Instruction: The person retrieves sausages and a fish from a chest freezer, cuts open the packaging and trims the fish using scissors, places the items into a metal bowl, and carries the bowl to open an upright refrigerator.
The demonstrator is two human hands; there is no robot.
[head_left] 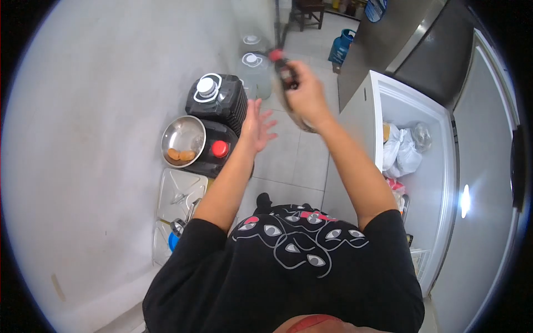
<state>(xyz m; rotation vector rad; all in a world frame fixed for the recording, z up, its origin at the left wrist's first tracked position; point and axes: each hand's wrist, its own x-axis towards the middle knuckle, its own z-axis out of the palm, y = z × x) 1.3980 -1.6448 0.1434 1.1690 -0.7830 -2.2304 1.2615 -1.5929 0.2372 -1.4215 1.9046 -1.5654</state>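
Note:
My right hand (308,97) is wrapped round a dark bottle with a red cap (286,73), held up in front of me and tilted. The bottle is slightly blurred, and its lower part is partly hidden by the hand. Below the same hand is a pale, smeared shape that I cannot make out. My left hand (258,129) holds nothing, its fingers spread, beside a large dark jug with a white cap (222,102). Nearer to me, a steel bowl (184,130) with two brown pieces of food (182,155) rests beside a red-capped dark container (220,149).
On the right stands an open chest freezer (375,83) with white plastic bags (405,152) inside. A clear jug (255,75) stands by the left wall. Square metal tins (175,191) sit at lower left. Farther off are a blue gas cylinder (341,47) and a wooden stool (308,12).

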